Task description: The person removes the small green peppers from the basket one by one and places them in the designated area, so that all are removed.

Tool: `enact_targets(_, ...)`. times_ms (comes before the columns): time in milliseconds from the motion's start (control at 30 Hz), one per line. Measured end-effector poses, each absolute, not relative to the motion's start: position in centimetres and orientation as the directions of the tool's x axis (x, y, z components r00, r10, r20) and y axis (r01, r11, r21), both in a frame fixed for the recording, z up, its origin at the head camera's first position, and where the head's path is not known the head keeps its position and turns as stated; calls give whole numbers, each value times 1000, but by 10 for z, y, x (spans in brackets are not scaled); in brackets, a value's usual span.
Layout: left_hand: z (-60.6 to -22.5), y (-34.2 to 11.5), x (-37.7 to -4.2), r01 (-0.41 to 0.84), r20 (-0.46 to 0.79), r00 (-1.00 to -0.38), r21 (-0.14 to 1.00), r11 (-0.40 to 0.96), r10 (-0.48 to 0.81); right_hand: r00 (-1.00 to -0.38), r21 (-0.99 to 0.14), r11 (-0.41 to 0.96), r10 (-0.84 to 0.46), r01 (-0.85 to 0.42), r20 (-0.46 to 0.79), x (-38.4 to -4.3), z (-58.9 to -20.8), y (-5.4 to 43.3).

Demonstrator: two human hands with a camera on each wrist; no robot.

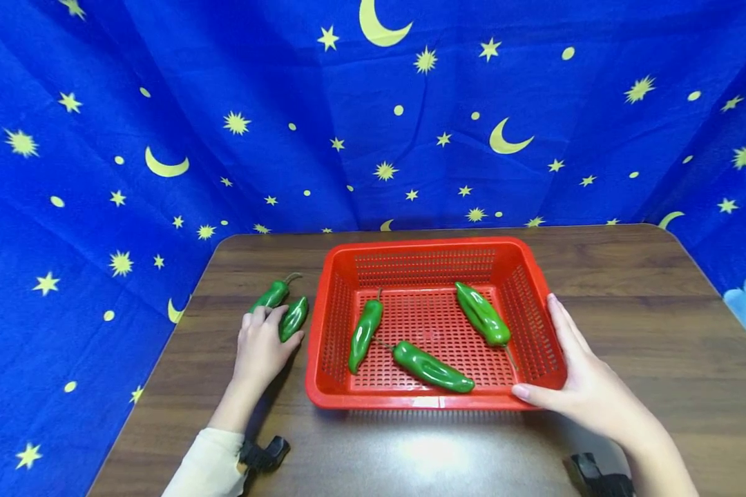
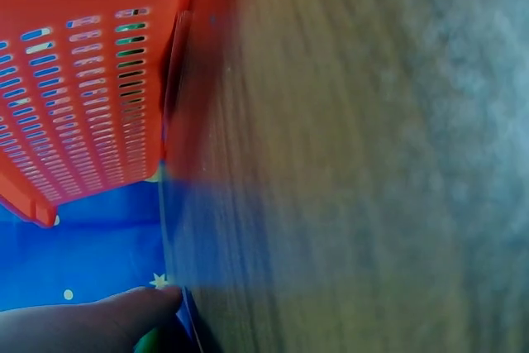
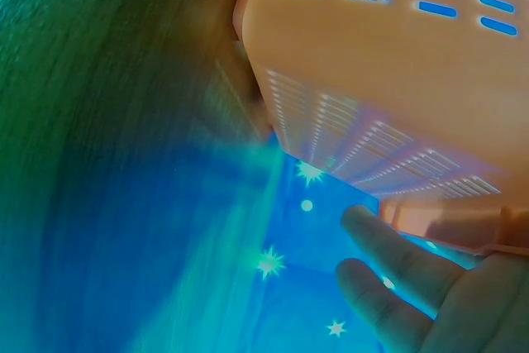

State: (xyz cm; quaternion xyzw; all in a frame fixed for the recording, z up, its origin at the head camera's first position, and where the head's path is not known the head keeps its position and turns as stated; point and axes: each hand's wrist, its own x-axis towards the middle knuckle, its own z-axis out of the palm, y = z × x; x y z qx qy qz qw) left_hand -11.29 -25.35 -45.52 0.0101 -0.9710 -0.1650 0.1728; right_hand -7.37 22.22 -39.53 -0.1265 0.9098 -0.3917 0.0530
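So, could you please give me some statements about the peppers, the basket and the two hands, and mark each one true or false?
1. Three green peppers lie inside the red basket. True: one on the left, one in front, one on the right.
2. The left hand holds the basket's rim. False: it rests on the two peppers lying on the table, left of the basket.
3. The right hand rests against the basket's right side, fingers fairly straight. True.
4. The basket is blue. False: it is red; the backdrop cloth is blue with yellow stars and moons.
5. Two peppers lie outside the basket. True.
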Motion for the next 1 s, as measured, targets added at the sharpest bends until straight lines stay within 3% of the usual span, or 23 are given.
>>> enact_targets(167,-450,-251,-112,-14,242,-965,349,937,-104,-962,-732,653,-274,-194,10,-74,-396,222)
enact_targets(267,-442,-248,-110,-17,265,-956,372,928,-124,-961,-738,645,-277,-198,15,-74,-397,222)
enact_targets(567,-376,-232,-115,237,464,-886,446,863,4,-962,-726,663,-275,-186,-4,-74,-394,220)
enact_targets(800,-339,-211,-119,337,426,-901,582,740,75,-964,-705,683,-266,-189,1,-73,-394,221)
enact_targets(1000,-313,-187,-133,417,333,-909,708,570,252,-964,-709,676,-264,-202,23,-72,-395,220)
